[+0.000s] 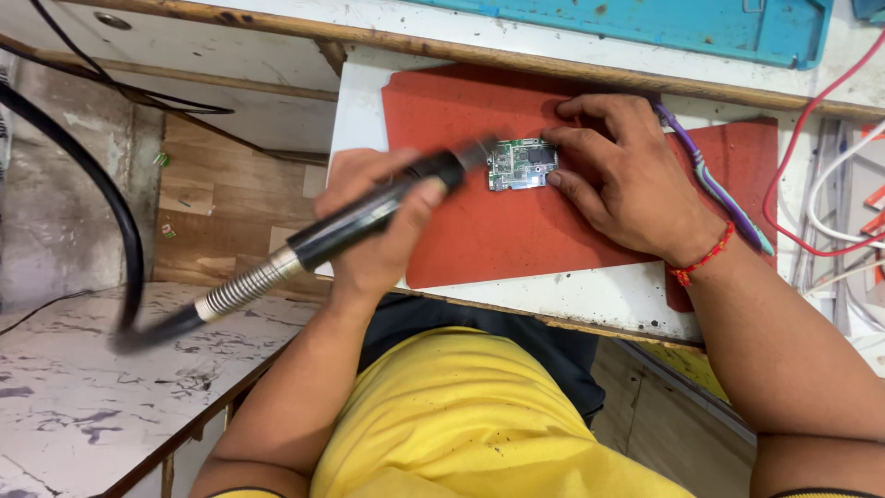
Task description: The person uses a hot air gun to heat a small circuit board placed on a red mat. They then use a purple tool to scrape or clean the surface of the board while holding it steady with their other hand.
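Observation:
A small green circuit board point(521, 164) lies on a red mat point(479, 235) on the white bench. My right hand point(631, 189), with a red thread around its wrist, rests on the mat, and its fingertips hold the board's right edge. My left hand point(369, 263) grips a black pen-shaped tool point(346, 231) with a metal spring sleeve point(244, 288) at its rear. The tool's blurred tip points at the board's left edge.
A purple and green toothbrush point(714, 184) lies on the mat behind my right wrist. Red and white wires point(816, 198) crowd the right side. A blue tray point(664, 23) sits at the back. The tool's thick black hose point(115, 207) loops over the left side table.

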